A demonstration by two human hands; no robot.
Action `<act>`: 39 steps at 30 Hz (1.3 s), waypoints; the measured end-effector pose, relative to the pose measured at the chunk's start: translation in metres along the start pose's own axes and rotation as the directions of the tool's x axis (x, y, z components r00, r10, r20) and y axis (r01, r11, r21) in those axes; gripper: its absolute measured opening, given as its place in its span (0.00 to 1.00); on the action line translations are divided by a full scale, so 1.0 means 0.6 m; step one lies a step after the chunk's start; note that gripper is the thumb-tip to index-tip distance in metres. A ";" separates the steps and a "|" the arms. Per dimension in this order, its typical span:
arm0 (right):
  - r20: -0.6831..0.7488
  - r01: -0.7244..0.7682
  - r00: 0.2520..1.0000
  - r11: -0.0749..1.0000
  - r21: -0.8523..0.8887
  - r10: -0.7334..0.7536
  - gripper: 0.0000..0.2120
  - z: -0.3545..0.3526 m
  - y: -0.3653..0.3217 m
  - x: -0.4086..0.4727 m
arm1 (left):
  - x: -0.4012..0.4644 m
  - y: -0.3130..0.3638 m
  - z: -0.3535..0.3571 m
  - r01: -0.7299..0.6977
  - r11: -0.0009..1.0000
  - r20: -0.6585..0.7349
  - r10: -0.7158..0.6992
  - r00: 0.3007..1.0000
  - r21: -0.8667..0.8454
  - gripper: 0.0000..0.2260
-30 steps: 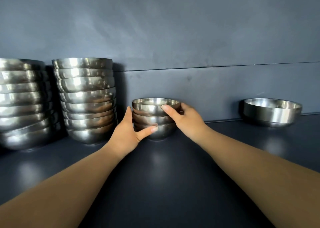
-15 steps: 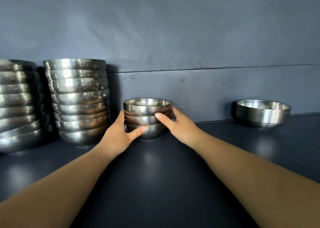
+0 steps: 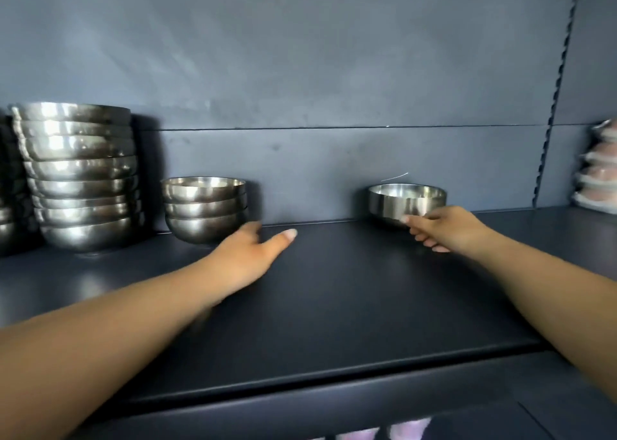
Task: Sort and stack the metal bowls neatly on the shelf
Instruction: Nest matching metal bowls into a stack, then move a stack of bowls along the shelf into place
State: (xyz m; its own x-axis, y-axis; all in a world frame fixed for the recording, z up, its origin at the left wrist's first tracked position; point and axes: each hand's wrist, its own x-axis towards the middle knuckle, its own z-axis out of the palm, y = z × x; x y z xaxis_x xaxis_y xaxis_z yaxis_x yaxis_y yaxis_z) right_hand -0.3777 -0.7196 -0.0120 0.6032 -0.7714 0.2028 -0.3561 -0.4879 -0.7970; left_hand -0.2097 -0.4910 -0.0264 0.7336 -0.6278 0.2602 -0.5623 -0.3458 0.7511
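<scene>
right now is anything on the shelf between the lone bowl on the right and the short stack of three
Nothing visible. The shelf between the single bowl and the three-bowl stack is bare, apart from the left hand beside the stack. The right hand is already at the bowl.

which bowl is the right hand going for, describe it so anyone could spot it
On the dark shelf, look right of the stacks, against the back wall. The single bowl stands there alone, the right hand at its front. Unlike the rounded bowls in the short stack, it has straight sides and is unstacked.
</scene>
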 end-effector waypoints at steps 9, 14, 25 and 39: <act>-0.021 -0.045 0.999 0.979 0.198 0.050 0.37 -0.070 0.092 0.082 | 0.115 0.164 0.232 0.053 0.956 0.022 -0.049 0.999 -0.287 0.35; 0.076 0.081 0.991 0.944 0.320 -0.111 0.48 -0.057 0.104 0.140 | 0.168 0.159 0.289 -0.071 0.929 -0.041 0.060 0.997 -0.362 0.37; 0.034 0.149 0.982 0.875 0.461 -0.185 0.19 -0.046 0.077 0.079 | 0.105 0.168 0.263 0.005 0.839 -0.060 -0.044 0.997 -0.544 0.36; -0.033 0.164 0.954 0.428 0.889 -0.297 0.23 0.226 -0.378 -0.325 | -0.264 0.101 -0.227 -0.240 0.902 -0.704 -0.093 0.704 -0.359 0.32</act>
State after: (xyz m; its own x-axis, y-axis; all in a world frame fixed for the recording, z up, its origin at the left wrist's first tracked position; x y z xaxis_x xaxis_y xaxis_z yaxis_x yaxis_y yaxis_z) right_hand -0.3176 -0.4032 0.0523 0.6581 -0.6046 0.4487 0.5806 0.0282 -0.8137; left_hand -0.3079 -0.3175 0.0609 0.8375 0.0809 0.5404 -0.5461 0.0887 0.8330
